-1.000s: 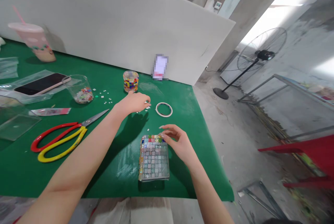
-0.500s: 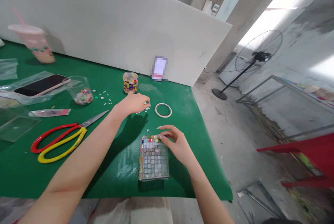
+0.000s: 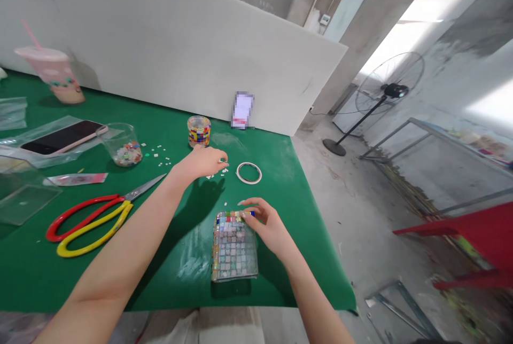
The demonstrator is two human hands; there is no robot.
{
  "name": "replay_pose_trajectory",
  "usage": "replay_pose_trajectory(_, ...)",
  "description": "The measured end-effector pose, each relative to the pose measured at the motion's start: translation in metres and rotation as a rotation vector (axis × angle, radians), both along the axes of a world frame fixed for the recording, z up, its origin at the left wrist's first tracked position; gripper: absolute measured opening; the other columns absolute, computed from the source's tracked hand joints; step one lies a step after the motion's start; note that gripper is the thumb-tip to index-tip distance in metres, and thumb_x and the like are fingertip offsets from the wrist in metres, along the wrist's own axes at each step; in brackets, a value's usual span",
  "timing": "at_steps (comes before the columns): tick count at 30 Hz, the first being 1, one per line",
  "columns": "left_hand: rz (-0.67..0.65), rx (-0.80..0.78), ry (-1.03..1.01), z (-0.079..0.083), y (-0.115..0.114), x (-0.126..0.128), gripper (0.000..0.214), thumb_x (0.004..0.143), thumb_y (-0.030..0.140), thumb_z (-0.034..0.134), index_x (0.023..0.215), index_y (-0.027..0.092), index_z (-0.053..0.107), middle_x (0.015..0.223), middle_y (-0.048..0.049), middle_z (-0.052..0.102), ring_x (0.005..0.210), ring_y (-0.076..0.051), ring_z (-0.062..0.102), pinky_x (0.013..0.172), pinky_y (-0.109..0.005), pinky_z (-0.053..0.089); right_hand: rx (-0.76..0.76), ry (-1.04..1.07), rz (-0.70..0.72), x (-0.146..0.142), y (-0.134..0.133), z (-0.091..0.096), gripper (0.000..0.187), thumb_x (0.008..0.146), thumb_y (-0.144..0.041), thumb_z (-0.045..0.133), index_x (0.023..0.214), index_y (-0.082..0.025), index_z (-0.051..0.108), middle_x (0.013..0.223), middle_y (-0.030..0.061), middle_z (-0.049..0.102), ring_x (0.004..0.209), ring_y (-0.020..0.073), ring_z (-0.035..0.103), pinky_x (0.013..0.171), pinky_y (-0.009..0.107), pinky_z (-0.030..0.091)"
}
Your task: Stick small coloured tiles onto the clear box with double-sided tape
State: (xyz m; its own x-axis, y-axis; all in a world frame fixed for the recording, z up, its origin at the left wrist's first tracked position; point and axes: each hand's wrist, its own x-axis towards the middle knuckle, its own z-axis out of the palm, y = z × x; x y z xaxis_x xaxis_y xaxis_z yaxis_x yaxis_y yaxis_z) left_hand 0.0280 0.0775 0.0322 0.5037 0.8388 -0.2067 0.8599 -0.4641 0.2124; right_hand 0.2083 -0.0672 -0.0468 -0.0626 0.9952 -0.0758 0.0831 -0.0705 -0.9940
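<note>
Mosaic box (image 3: pixel 234 248): glossy, glittery tiles (image 3: pixel 228 252) over clear plastic-looking walls (image 3: pixel 251 250). From box: scissors (image 3: pixel 121 201) at 9 o'clock, shiny metal blades (image 3: pixel 145 188), smooth plastic-looking handles (image 3: pixel 125 209); clear plastic cup (image 3: pixel 120 134) at 10, glossy; white board (image 3: pixel 192 50) at 12, matt; concrete floor (image 3: pixel 336 189) at 2, rough-looking.

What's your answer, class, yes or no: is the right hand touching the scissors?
No, the right hand touches the tiled box, well apart from the scissors.

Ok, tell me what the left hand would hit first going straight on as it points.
Past the small white bits by its fingertips, probably the flat white ring on the green tabletop, though the left hand might pass above it.
</note>
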Motion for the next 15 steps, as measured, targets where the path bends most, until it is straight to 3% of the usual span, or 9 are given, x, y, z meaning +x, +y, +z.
replay_pose_trajectory(5,0.073,0.022,-0.084,-0.011,0.01,-0.002,0.035,0.097,0.044,0.049,0.105,0.014,0.066,0.102,-0.0073,0.07,0.096,-0.021,0.065,0.09,-0.044,0.049,0.005,0.06,-0.021,-0.004,-0.001,-0.005,0.027,0.073,-0.041,0.075,0.088,-0.023,0.061,0.081,0.0013,0.07,0.08,0.0189,0.067,0.079,0.034,0.05)
replay_pose_trajectory(8,0.131,0.016,-0.12,-0.025,0.021,-0.003,0.032,0.096,0.042,0.052,0.1,0.013,0.065,0.097,-0.0057,0.068,0.087,-0.019,0.066,0.082,-0.039,0.054,0.03,0.102,-0.026,-0.002,-0.002,-0.012,0.038,0.077,-0.053,0.069,0.099,-0.022,0.065,0.087,0.0051,0.073,0.081,0.0208,0.069,0.075,0.035,0.052)
replay_pose_trajectory(11,0.158,0.009,-0.153,-0.038,0.032,-0.005,0.026,0.095,0.037,0.057,0.102,0.014,0.064,0.1,-0.0058,0.067,0.087,-0.018,0.065,0.079,-0.038,0.055,0.093,0.142,-0.108,0.006,0.004,-0.018,0.049,0.084,-0.064,0.054,0.106,-0.022,0.066,0.089,0.0076,0.075,0.087,0.0222,0.07,0.085,0.039,0.052)
replay_pose_trajectory(13,0.142,0.006,-0.195,-0.043,0.037,-0.007,0.024,0.093,0.034,0.059,0.104,0.014,0.064,0.103,-0.0062,0.067,0.09,-0.019,0.065,0.08,-0.038,0.055,0.149,0.154,-0.203,0.013,0.015,-0.014,0.049,0.087,-0.065,0.048,0.099,-0.022,0.068,0.086,0.0067,0.074,0.086,0.0208,0.07,0.089,0.04,0.05)
replay_pose_trajectory(15,0.111,0.014,-0.259,-0.044,0.041,-0.01,0.022,0.093,0.032,0.06,0.106,0.014,0.064,0.106,-0.0068,0.066,0.093,-0.02,0.065,0.083,-0.04,0.055,0.208,0.157,-0.269,0.017,0.028,0.003,0.044,0.09,-0.061,0.049,0.088,-0.022,0.069,0.077,0.0039,0.073,0.077,0.0183,0.069,0.087,0.038,0.051)
